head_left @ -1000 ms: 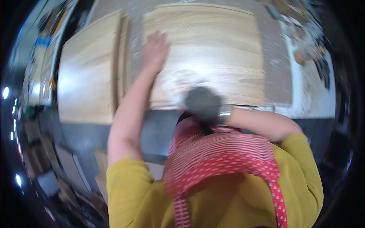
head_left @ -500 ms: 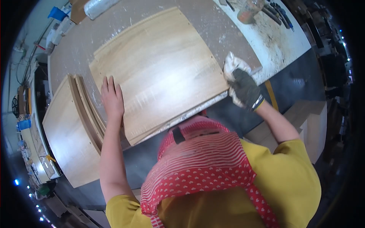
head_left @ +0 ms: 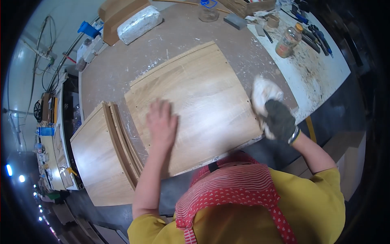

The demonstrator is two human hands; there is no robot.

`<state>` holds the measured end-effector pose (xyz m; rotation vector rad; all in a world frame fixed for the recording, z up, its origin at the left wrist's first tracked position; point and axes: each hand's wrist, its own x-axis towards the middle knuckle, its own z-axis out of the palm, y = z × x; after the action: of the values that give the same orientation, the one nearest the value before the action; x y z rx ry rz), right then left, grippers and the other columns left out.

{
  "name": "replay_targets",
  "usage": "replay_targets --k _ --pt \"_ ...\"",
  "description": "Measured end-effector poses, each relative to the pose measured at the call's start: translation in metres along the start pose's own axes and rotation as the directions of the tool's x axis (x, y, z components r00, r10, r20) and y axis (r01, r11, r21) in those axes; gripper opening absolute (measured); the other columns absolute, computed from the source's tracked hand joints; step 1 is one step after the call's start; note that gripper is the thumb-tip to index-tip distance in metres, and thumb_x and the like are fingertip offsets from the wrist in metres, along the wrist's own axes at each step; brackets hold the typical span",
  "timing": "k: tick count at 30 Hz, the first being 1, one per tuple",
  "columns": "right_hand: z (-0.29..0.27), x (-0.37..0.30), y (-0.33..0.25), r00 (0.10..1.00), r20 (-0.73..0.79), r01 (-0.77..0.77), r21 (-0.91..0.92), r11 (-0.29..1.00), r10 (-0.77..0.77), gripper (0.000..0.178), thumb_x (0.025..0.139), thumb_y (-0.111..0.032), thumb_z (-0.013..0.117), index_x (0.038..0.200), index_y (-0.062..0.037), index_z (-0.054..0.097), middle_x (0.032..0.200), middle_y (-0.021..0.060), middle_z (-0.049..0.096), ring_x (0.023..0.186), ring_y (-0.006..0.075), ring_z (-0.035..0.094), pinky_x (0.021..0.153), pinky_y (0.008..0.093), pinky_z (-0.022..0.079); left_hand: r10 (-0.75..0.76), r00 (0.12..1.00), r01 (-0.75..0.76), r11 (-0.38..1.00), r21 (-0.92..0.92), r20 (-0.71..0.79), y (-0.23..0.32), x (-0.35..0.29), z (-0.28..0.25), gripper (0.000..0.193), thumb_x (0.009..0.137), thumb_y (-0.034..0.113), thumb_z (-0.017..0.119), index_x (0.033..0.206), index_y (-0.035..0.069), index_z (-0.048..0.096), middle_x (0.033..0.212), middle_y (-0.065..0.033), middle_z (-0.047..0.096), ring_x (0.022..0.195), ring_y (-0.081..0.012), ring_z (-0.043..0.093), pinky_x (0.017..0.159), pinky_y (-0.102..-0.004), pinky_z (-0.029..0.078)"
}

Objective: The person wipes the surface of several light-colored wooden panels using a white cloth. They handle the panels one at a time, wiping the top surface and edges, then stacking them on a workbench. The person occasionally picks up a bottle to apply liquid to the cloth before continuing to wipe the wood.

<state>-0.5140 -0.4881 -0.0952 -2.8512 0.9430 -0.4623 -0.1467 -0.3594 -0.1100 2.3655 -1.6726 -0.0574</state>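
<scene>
A curved light-wood panel [head_left: 203,95] lies on the worktable in front of me, its surface shiny. My left hand [head_left: 161,124], bare and slightly blurred, is over the panel's left part with its fingers stretched out. It holds nothing; whether the palm presses on the wood I cannot tell. On my right hand [head_left: 279,121] is a dark grey-green glove. Its fingers are closed round a crumpled white cloth [head_left: 265,91], which is against or just beside the panel's right edge. Part of the cloth is hidden behind the glove.
Curved wood panels [head_left: 99,158] are stacked at the left, jutting past the worktable [head_left: 109,77]. A plastic-wrapped roll [head_left: 140,24] and an open cardboard box [head_left: 118,12] stand at the back. A bottle [head_left: 289,40] and tools [head_left: 319,38] sit on the white board at the right.
My left hand has gone from the panel's left edge inward over its face. My right hand keeps the cloth at the right edge. The whole view has shifted, showing more of the table's back.
</scene>
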Motion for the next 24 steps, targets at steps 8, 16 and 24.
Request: replay_targets --k 8,16,24 --pt "0.059 0.088 0.001 0.975 0.109 0.184 0.104 0.977 -0.195 0.029 0.085 -0.027 0.064 0.104 -0.0048 0.064 0.102 0.0169 0.062 0.101 0.0330 0.058 0.089 0.0438 0.046 0.261 0.961 -0.253 0.964 -0.086 0.095 0.038 0.013 0.038 0.062 0.085 0.041 0.062 0.141 0.022 0.043 0.150 -0.0102 0.034 0.137 -0.0341 0.032 0.108 -0.0588 0.025" --pt "0.157 0.317 0.026 0.976 -0.109 -0.126 0.433 0.892 0.191 0.033 0.094 -0.024 0.049 0.115 -0.0008 0.059 0.114 0.0201 0.062 0.108 0.0337 0.057 0.093 0.0426 0.043 0.245 0.967 -0.228 0.954 -0.194 0.066 0.038 0.017 0.042 0.062 0.083 0.039 0.063 0.140 0.023 0.044 0.151 -0.0081 0.034 0.138 -0.0338 0.031 0.108 -0.0589 0.024" --pt "0.177 0.358 -0.220 0.903 0.114 0.344 0.381 0.858 -0.413 0.032 0.090 -0.023 0.049 0.115 -0.0057 0.059 0.113 0.0175 0.062 0.101 0.0333 0.061 0.095 0.0439 0.043 0.167 0.972 -0.139 0.975 -0.171 0.163 0.036 0.012 0.063 0.055 0.089 0.049 0.053 0.134 0.019 0.052 0.145 -0.0086 0.040 0.138 -0.0300 0.029 0.111 -0.0576 0.019"
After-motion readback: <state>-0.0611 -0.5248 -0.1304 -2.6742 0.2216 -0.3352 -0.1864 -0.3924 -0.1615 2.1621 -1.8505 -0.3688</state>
